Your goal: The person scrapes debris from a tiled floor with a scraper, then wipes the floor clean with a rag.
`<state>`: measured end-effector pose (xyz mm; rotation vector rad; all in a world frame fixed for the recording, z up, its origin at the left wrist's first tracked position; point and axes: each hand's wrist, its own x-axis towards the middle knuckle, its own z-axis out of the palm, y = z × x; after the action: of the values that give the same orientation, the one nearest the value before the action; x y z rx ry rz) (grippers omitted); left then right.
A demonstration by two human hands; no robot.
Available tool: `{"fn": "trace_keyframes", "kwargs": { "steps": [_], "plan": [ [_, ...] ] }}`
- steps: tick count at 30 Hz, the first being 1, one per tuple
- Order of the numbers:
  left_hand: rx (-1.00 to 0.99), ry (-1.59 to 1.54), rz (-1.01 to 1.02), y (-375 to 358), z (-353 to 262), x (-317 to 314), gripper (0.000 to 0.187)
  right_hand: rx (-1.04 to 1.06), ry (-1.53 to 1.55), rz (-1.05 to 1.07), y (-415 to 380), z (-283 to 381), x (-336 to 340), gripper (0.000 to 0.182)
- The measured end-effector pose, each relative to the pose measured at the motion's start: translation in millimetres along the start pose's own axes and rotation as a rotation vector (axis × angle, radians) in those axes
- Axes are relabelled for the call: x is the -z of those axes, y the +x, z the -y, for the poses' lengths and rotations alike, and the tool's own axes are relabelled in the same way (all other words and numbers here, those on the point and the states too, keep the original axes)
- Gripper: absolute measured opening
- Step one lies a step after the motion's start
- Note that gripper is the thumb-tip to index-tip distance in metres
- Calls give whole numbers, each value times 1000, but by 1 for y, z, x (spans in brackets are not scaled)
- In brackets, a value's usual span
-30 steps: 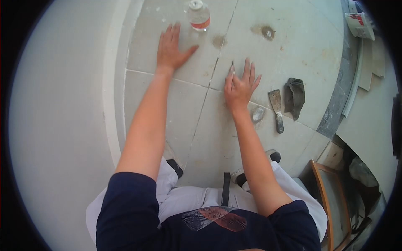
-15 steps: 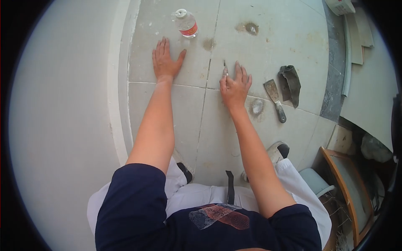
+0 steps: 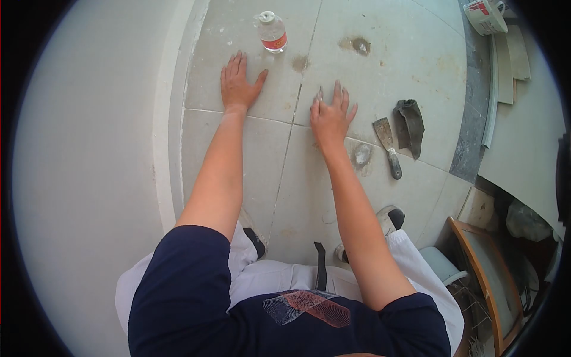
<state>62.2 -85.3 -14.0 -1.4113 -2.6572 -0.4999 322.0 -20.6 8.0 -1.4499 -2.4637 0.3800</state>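
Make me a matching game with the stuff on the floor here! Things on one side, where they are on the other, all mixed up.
Things:
1. plastic bottle
2. putty knife
3. dark cloth
4. left hand

Places:
A. lying between the right hand and the dark cloth
B. flat on the tile, just below the bottle
C. standing at the top, red label
D. crumpled, farthest right of the four

Pairs: 1-C, 2-A, 3-D, 4-B

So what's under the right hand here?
The right hand lies spread on a grey floor tile, beside the joint. A small pale tip pokes out past the index finger; whatever lies under the palm is covered.
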Motion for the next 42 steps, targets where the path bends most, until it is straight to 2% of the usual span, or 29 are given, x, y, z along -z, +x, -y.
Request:
{"fn": "trace_keyframes", "kwargs": {
  "steps": [2, 5, 8, 14, 20, 26, 29, 32, 35, 38, 42],
  "plan": [
    [0, 6, -6, -2, -1, 0, 82, -11, 26, 3, 20, 1, 2, 33],
    [-3, 1, -11, 0, -2, 0, 82, -51, 22, 180, 23, 4, 23, 36],
    [3, -11, -12, 0, -2, 2, 81, -57, -5, 227, -7, 7, 22, 39],
    [2, -6, -21, -2, -1, 1, 80, -135, -3, 239, 25, 21, 35, 47],
    [7, 7, -9, -1, -2, 1, 80, -109, -125, 445, 8, 24, 55, 52],
    [14, 8, -17, -2, -3, 1, 79, -106, -30, 382, 28, 14, 41, 57],
    [8, 8, -18, 1, -2, 2, 79, -128, -117, 564, 22, 23, 62, 61],
    [10, 2, -13, 2, -3, 1, 78, -165, -99, 628, 12, 30, 63, 66],
    [22, 1, -23, 3, -2, 1, 78, -91, -108, 546, 27, 31, 53, 71],
    [11, 2, -27, -1, 0, -1, 78, 50, -165, 556, 19, 20, 45, 75],
    [18, -15, -19, 2, -1, 0, 78, 88, -163, 546, -5, 21, 40, 77]
  ]
}}
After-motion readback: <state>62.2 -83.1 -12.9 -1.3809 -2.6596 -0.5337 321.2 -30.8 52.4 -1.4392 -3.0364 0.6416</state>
